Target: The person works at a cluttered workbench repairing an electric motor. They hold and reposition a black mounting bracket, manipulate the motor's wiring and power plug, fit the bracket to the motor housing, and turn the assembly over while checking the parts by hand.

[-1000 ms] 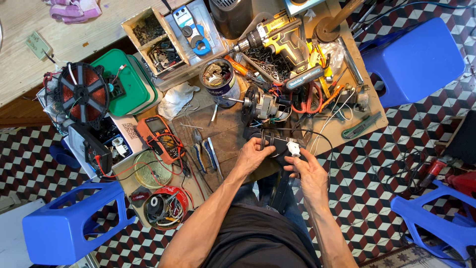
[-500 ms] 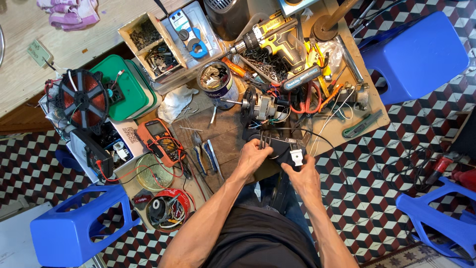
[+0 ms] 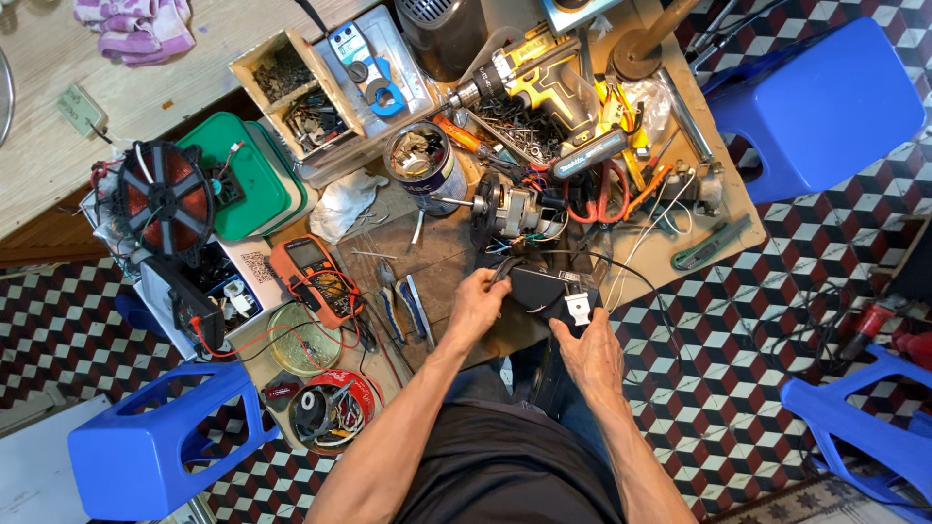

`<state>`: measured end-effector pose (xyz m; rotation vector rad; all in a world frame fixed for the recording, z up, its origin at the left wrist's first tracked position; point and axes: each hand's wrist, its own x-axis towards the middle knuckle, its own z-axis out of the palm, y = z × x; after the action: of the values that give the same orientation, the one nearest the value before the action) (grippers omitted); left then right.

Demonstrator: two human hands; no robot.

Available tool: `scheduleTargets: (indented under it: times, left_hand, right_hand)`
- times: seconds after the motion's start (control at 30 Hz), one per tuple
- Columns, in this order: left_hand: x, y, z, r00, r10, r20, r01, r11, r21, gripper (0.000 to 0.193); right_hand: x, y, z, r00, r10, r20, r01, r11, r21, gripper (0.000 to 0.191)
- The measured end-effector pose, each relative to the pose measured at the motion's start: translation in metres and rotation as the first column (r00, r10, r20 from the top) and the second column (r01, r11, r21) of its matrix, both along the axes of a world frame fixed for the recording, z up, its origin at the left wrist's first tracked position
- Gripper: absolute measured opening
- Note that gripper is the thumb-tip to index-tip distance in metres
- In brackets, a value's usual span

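My left hand and my right hand both grip a small black plastic housing with a white switch piece on its right end. I hold it at the near edge of a low wooden work board. Thin black wires run from the housing toward a small electric motor just beyond my hands. The underside of the housing is hidden by my fingers.
Pliers, an orange multimeter, a tin can, a yellow cordless drill, a tray of screws and parts and green boxes crowd the board. Blue plastic stools stand on the checkered floor.
My hands have stayed on the black housing, shifting only slightly; the view has drifted a little.
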<state>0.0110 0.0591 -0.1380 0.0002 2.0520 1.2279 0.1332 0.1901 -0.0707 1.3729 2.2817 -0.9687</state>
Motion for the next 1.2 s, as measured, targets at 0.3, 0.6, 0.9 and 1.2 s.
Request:
scheduleTargets:
  times: [0.3, 0.6, 0.9, 1.2]
  left_hand:
    - [-0.008, -0.016, 0.000, 0.996, -0.045, -0.079, 0.042, 0.998, -0.047, 0.031]
    - [0.053, -0.007, 0.000, 0.925, -0.079, -0.371, 0.063, 0.996, -0.055, 0.036]
    - [0.044, -0.009, 0.002, 0.963, -0.007, -0.268, -0.002, 0.999, -0.033, 0.043]
    - [0.030, -0.003, 0.006, 0.986, 0.151, -0.073, -0.148, 0.988, 0.040, 0.020]
  right_hand:
    - [0.005, 0.009, 0.001, 0.982, -0.003, -0.189, -0.013, 0.997, -0.081, 0.061]
    - [-0.003, 0.000, 0.008, 0.993, 0.060, 0.100, -0.055, 0.997, -0.051, 0.080]
    - [0.001, 0.005, 0.021, 0.986, 0.168, 0.011, -0.168, 0.985, 0.026, 0.074]
    - [-0.007, 0.005, 0.049, 0.957, -0.230, -0.176, 0.150, 0.912, -0.382, 0.044]
